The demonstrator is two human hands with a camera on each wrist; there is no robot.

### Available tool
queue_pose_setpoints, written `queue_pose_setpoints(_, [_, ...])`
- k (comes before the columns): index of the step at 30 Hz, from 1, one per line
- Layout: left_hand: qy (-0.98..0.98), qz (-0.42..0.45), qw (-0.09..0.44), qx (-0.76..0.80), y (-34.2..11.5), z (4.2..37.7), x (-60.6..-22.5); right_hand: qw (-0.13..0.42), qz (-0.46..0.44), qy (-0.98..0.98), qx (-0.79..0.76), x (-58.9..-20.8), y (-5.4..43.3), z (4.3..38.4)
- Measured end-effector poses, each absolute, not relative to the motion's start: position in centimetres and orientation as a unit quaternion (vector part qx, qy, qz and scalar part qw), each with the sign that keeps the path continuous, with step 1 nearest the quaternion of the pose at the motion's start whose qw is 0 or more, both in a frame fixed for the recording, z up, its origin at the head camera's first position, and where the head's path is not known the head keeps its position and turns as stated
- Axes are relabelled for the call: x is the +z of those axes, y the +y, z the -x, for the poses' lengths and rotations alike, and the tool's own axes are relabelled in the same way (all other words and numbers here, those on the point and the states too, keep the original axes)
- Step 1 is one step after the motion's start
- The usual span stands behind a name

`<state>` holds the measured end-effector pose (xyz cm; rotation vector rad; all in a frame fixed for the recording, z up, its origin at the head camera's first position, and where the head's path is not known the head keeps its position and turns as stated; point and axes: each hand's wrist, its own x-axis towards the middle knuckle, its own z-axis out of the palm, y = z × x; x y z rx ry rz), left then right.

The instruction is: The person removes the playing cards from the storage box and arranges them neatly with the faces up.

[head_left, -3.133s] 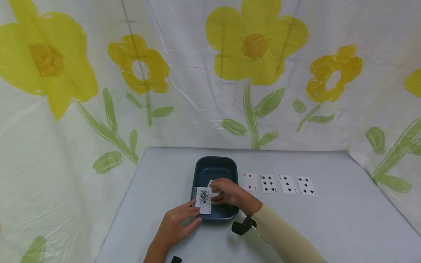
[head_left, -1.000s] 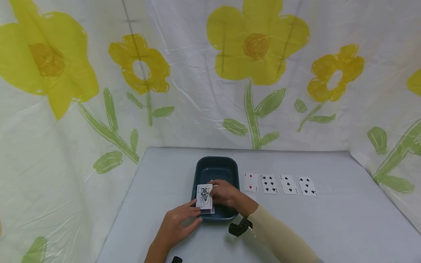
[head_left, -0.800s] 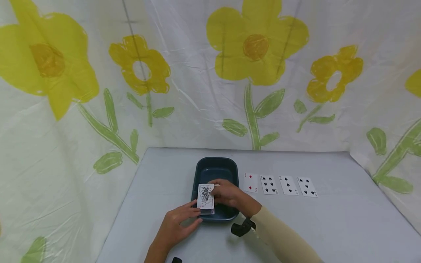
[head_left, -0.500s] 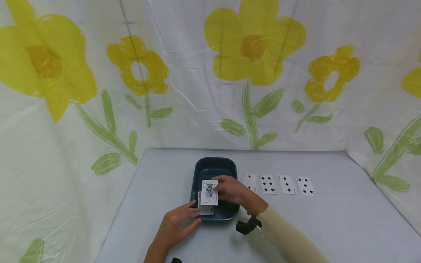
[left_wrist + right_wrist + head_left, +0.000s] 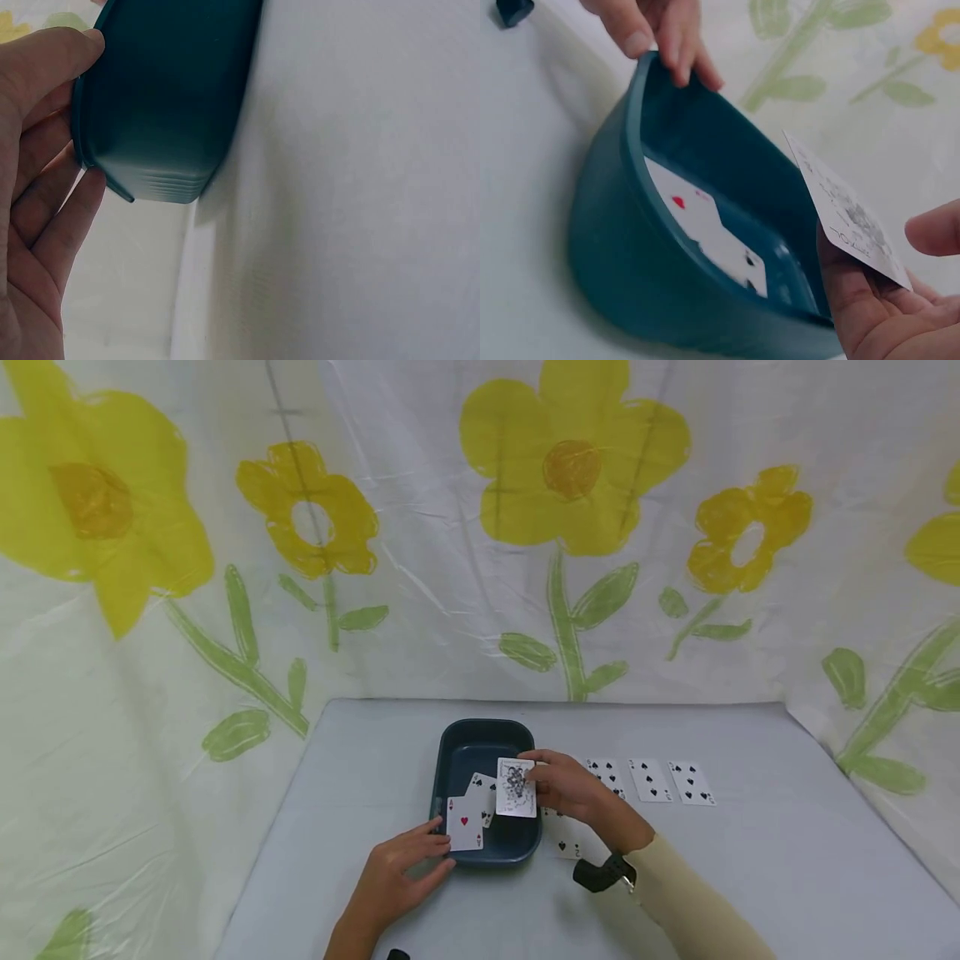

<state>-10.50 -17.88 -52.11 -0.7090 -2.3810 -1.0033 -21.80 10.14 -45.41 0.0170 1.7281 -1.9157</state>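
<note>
In the head view my right hand (image 5: 573, 789) pinches a joker card (image 5: 514, 789) above the right side of a dark teal tray (image 5: 487, 727). The right wrist view shows the joker (image 5: 847, 214) between thumb and fingers. Inside the tray lies an ace of hearts (image 5: 463, 827), overlapping a black-suit card (image 5: 480, 785) whose rank is unclear. My left hand (image 5: 401, 868) holds the tray's near left corner; its thumb and fingers meet the rim (image 5: 81, 142) in the left wrist view.
Right of the tray stand face-up spade cards in a row: one partly hidden (image 5: 603, 768), a three (image 5: 651, 781) and another (image 5: 692, 783). A partly covered card (image 5: 564, 843) lies nearer, by the right wrist. A flowered curtain (image 5: 427, 635) borders the table (image 5: 375, 743).
The right hand has lifted the joker and carried it rightwards, uncovering the ace of hearts and the black-suit card. It now hides the two of diamonds. The left hand stays at the tray.
</note>
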Motion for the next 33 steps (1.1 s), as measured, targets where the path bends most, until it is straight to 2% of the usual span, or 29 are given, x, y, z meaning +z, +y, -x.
queue_pose_setpoints(11, [-0.863, 0.266, 0.230, -0.363, -18.0, 10.5, -52.4, 0.258, -0.023, 0.662, -0.703, -45.4, 14.6, 21.0])
queue_pose_setpoints(33, [-0.865, 0.252, 0.227, -0.369, -18.0, 10.5, -52.5, 0.219, -0.081, 0.733, -0.639, -49.1, 21.9, 18.9])
